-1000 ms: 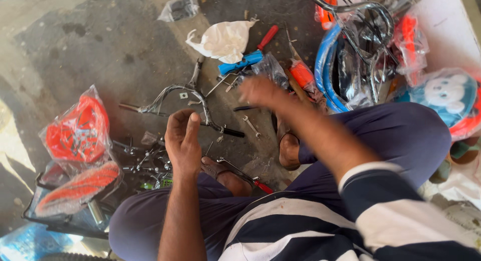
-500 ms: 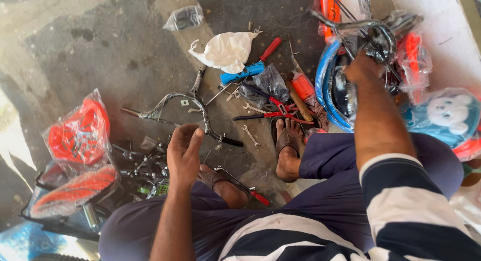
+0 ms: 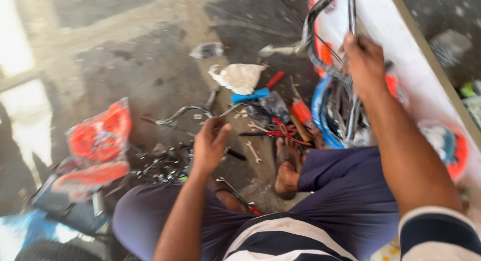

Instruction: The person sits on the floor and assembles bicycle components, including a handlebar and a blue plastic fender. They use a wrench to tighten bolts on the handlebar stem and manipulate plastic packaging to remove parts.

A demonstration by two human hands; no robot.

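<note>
Lifted since before, right hand (image 3: 365,65) grips metal rod (image 3: 352,13) (left hand (image 3: 209,143) hovers open).

Two bare hands: the left hand (image 3: 209,143) and the right hand (image 3: 365,65). One bare foot (image 3: 287,165). One crumpled white plastic bag (image 3: 239,77). One blue-handled tool (image 3: 250,96). One red-handled screwdriver (image 3: 274,79). One pair of red-handled pliers (image 3: 283,132). One small silver spanner (image 3: 253,151). Two orange plastic parts wrapped in clear plastic (image 3: 99,132) (image 3: 86,174). One curved chrome handlebar (image 3: 183,113) on the floor. One blue round rim (image 3: 320,113). One clear plastic packet (image 3: 206,50).
</note>
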